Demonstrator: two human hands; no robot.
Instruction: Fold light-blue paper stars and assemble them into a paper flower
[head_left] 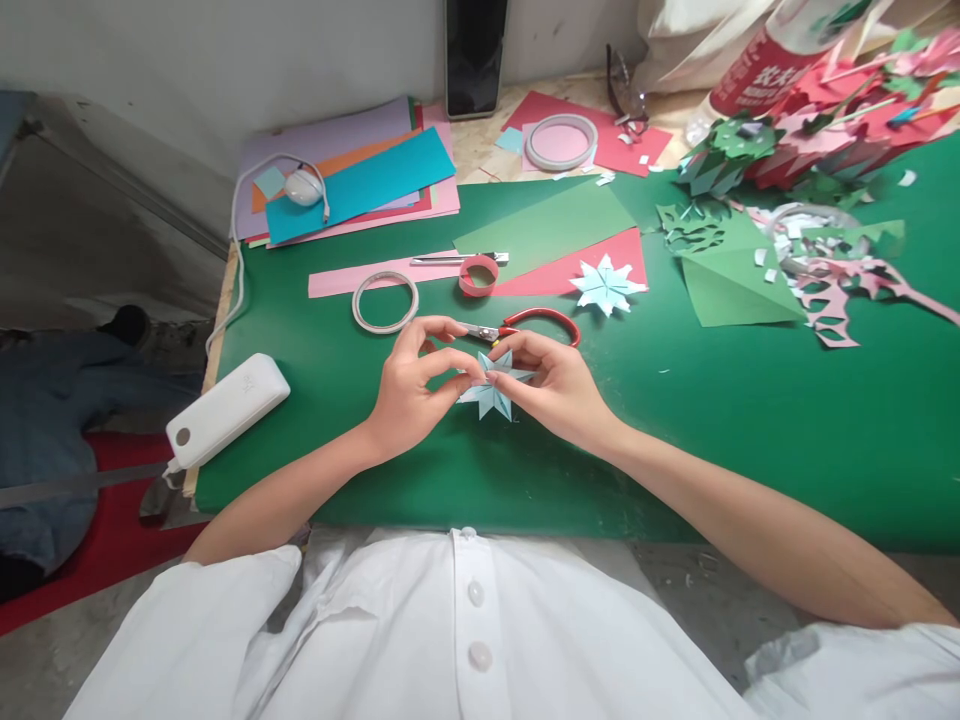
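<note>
A light blue folded paper star (495, 398) is between my two hands, close over the green tabletop. My left hand (415, 385) pinches near the star's middle with thumb and index finger, its other fingers curled above. From the other side my right hand (559, 385) grips the star's right part between thumb and fingers. The fingertips hide the star's centre. Just beyond my hands lie scissors (541, 318) with red handles. A second pale blue paper star (606, 286) rests farther right, partly on red paper (555, 268).
Tape rolls (385, 303), a utility knife (457, 259) and green paper (551, 220) lie beyond my hands. A white power bank (229, 410) sits at the left edge. Coloured sheets (360, 190) are stacked at the back left. Paper flowers (817, 140) and a bottle (772, 60) occupy the back right.
</note>
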